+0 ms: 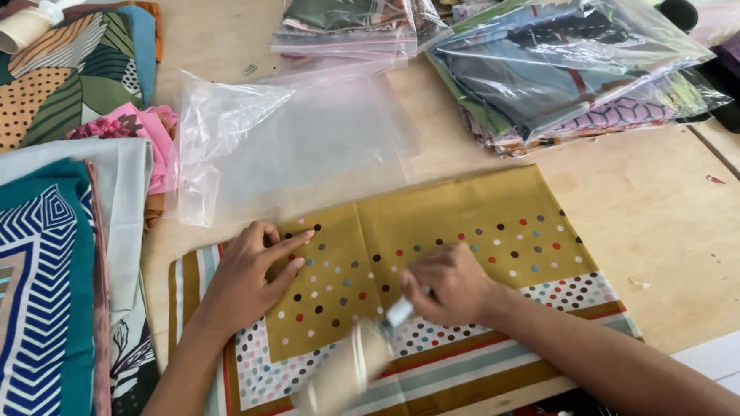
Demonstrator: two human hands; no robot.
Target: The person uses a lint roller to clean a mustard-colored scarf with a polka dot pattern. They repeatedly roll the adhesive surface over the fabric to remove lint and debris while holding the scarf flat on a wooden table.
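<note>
Far left first: a stack of folded scarves [41, 292], teal with white zigzag lines nearest, leaf-print and pink ones [142, 133] beyond, a pale roller with a white handle [25, 23] resting on the far corner of the pile. Soft cotton-looking cloth throughout, edges squared by folding.

Moving right along the pale wooden table [689, 242]: an empty clear plastic bag [289, 145], crinkled, glossy, lying flat just beyond the work.

Centre now, at the near edge of the table: a mustard scarf with multicoloured dots [436, 237], folded to a flat rectangle, striped and dotted border toward the near side. Left hand [253, 274] pressed palm-down on its left part, fingers spread and laid flat, gripping nothing, simply pinning the cloth. Right hand [450, 284] closed round the pale handle of a blurred lint roller [344, 375], drum tilted over the scarf's near-left part; contact with the cloth impossible to judge through the blur.

Likely handling: light, limp, prone to sliding and creasing on smooth wood, so best pinned flat, or lifted by the folded edges or corners with both hands.

Far right: heaps of bagged scarves [554, 74], blue, grey and purple prints sealed under shiny film, overlapping one another.
</note>
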